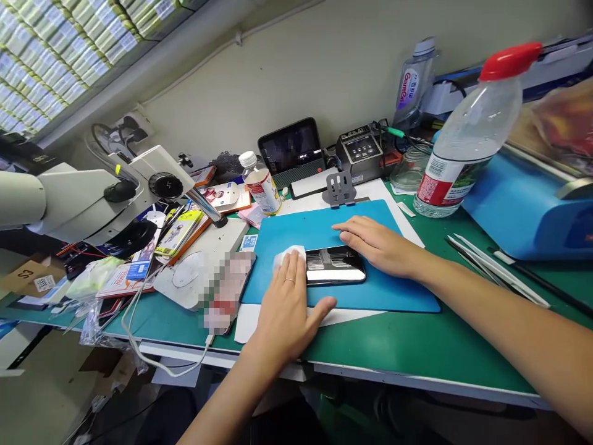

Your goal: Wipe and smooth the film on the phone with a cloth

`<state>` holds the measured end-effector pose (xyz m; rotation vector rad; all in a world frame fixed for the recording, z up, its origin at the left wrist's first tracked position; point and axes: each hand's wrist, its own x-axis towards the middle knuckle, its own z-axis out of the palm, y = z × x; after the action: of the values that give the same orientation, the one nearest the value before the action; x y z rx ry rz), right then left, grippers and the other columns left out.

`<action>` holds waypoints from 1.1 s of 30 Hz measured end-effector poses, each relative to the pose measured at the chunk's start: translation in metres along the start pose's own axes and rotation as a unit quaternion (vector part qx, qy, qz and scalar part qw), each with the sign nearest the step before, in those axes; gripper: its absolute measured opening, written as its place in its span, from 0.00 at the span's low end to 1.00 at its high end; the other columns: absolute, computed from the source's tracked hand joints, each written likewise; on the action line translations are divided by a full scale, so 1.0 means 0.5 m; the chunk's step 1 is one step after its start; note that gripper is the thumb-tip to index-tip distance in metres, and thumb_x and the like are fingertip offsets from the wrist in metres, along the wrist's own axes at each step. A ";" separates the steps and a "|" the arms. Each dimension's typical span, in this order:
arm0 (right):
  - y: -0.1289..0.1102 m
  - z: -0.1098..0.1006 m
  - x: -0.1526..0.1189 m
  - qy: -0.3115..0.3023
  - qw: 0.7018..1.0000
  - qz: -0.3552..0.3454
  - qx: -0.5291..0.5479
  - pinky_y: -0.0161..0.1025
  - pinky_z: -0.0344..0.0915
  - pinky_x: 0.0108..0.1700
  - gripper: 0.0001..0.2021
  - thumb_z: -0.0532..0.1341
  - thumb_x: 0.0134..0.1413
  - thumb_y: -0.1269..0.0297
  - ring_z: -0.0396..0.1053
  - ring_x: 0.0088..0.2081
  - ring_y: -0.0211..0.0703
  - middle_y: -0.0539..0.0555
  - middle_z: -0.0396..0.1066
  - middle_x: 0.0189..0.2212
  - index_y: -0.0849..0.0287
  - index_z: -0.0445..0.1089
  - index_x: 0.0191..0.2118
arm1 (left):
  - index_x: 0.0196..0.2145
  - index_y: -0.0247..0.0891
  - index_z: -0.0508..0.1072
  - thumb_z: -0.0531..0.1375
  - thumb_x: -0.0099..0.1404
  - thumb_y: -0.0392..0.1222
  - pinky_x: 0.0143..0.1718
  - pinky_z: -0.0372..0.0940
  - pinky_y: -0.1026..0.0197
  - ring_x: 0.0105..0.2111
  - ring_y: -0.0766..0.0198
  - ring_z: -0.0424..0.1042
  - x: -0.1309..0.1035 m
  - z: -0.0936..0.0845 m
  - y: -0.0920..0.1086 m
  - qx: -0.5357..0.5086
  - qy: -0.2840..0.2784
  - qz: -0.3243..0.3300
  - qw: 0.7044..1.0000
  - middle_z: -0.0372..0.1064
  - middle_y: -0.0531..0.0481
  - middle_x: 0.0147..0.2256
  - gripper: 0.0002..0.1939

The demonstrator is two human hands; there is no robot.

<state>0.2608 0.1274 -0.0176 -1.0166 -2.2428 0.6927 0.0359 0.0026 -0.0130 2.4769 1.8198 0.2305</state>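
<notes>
A black smartphone (336, 266) with a glossy, reflecting face lies flat on a blue work mat (296, 225). My left hand (287, 303) rests over the phone's left end, fingers stretched flat on a crumpled white wipe (295, 250) and thumb spread out to the right. The wipe is pressed beneath the fingertips rather than gripped. At the phone's upper right corner is my right hand (377, 244), its fingers extended leftward with nothing visible in them. Whether its underside touches the phone is hidden.
A pixelated phone-like slab (230, 290) with a cable lies left of the mat. Beyond it stands a microscope (92, 198). Behind are a small bottle (260, 185), a tablet (294, 148) and a soldering station (360, 151). A red-capped bottle (463, 142) and tweezers (500, 269) are at right.
</notes>
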 end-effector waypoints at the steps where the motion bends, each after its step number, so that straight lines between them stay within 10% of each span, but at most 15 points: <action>1: -0.001 0.001 0.002 -0.001 1.000 0.000 0.000 0.60 0.66 0.59 0.31 0.46 0.69 0.41 0.71 0.55 0.62 0.63 0.77 0.47 0.57 0.76 0.56 | 0.72 0.19 0.49 0.47 0.76 0.65 0.71 0.51 0.37 0.74 0.41 0.42 0.001 0.001 -0.001 0.005 0.000 -0.007 1.000 0.42 0.25 0.73 0.46; 10: 0.001 -0.002 -0.001 0.005 1.000 0.002 -0.006 0.61 0.64 0.62 0.32 0.45 0.69 0.39 0.70 0.57 0.62 0.64 0.76 0.51 0.55 0.75 0.58 | 0.72 0.17 0.50 0.42 0.71 0.76 0.73 0.48 0.43 0.74 0.40 0.41 0.021 0.021 0.167 -0.053 0.007 0.074 0.996 0.43 0.26 0.73 0.57; 18: 0.002 0.000 0.002 -0.005 1.000 -0.004 0.002 0.61 0.63 0.62 0.34 0.44 0.69 0.37 0.70 0.57 0.61 0.62 0.78 0.51 0.55 0.74 0.59 | 0.71 0.20 0.53 0.44 0.75 0.71 0.73 0.49 0.44 0.74 0.44 0.43 0.037 -0.001 0.090 -0.041 -0.014 0.049 0.998 0.44 0.30 0.73 0.49; 22: -0.002 -0.003 -0.003 0.013 0.999 0.032 0.025 0.61 0.63 0.62 0.38 0.41 0.68 0.34 0.69 0.58 0.62 0.64 0.76 0.53 0.56 0.74 0.59 | 0.71 0.18 0.52 0.46 0.74 0.71 0.74 0.46 0.45 0.74 0.43 0.42 0.077 -0.001 0.101 -0.052 -0.030 0.052 0.997 0.45 0.28 0.73 0.51; 29: -0.008 -0.005 -0.006 0.002 0.998 0.048 0.050 0.61 0.65 0.61 0.43 0.37 0.64 0.29 0.69 0.59 0.62 0.63 0.76 0.53 0.53 0.75 0.58 | 0.73 0.20 0.50 0.45 0.72 0.75 0.74 0.46 0.43 0.75 0.43 0.38 0.009 0.003 0.124 -0.065 -0.028 0.096 0.993 0.38 0.30 0.74 0.54; 33: -0.008 -0.004 -0.005 0.018 0.996 0.063 0.061 0.61 0.64 0.62 0.47 0.37 0.60 0.25 0.70 0.58 0.64 0.63 0.76 0.53 0.55 0.74 0.61 | 0.72 0.17 0.51 0.47 0.71 0.74 0.74 0.43 0.46 0.74 0.42 0.40 0.067 -0.005 0.129 -0.056 -0.043 0.106 0.992 0.44 0.27 0.73 0.55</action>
<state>0.2616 0.1235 -0.0142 -1.1085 -2.0918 0.8486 0.1063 0.0150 0.0010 2.5575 1.4684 0.2265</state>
